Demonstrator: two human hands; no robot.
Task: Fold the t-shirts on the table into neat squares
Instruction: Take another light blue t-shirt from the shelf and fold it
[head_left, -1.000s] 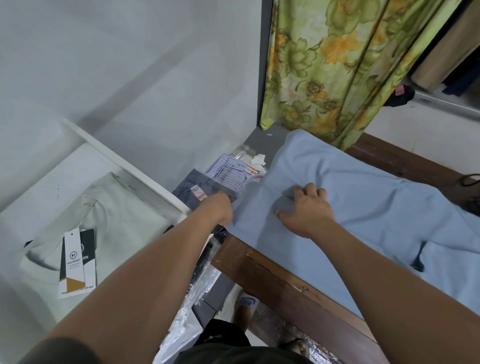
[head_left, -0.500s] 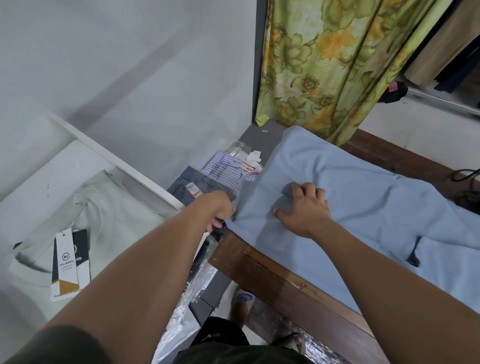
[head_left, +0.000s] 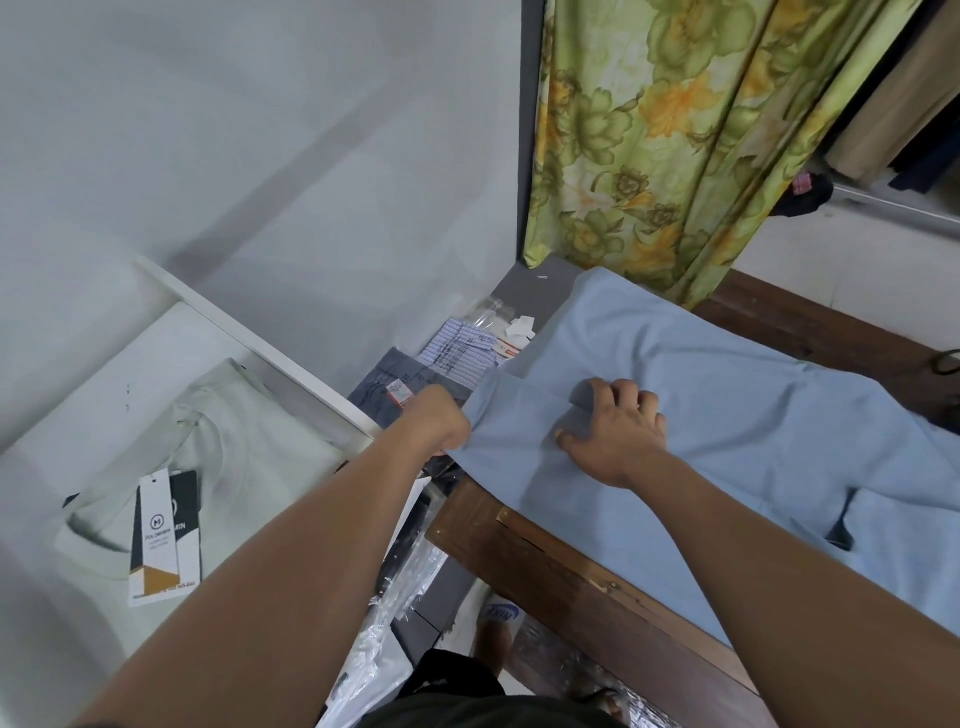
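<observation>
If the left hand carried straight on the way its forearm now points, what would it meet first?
Probably the dark grey packaged garment just beyond the left hand, with the striped shirt pack behind it and then the wall. Depth is unclear; those packs seem to lie lower than the blue t-shirt edge it grips.

Your open room lies at three o'clock, across the flat blue t-shirt (head_left: 753, 415) on the bench (head_left: 561, 566). At twelve the floral curtain (head_left: 675, 145) hangs close; at ten, packaged shirts (head_left: 457, 353) crowd the bench end beside your left hand (head_left: 439, 421).
</observation>
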